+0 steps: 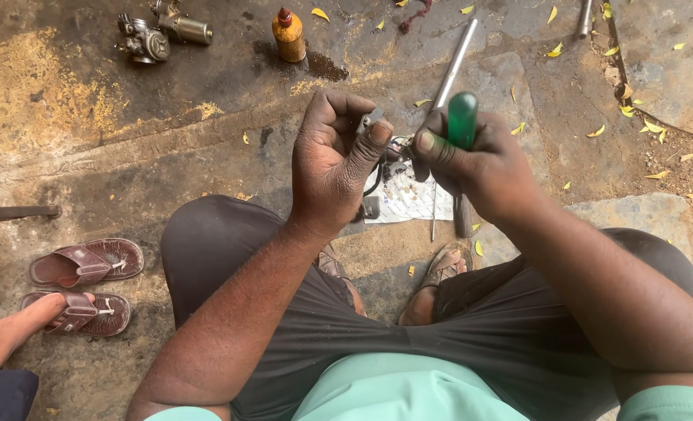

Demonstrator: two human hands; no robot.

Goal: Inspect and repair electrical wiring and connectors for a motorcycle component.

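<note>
My left hand (332,160) is curled around a small metal part (371,119), of which only a grey tip shows above the fingers. My right hand (479,168) grips a screwdriver with a green handle (462,118); its tip points left toward the part and is hidden between the two hands. A bit of black wire or ring (397,144) shows between the hands. I am squatting, with my knees in dark trousers below the hands.
On the stained concrete ground lie a long metal rod (455,62), an orange bottle (289,35), a carburettor-like metal part (145,40) and a metal cylinder (184,27). A white paper (409,199) lies under the hands. Another person's foot (7,335) rests on brown sandals (85,263) at left.
</note>
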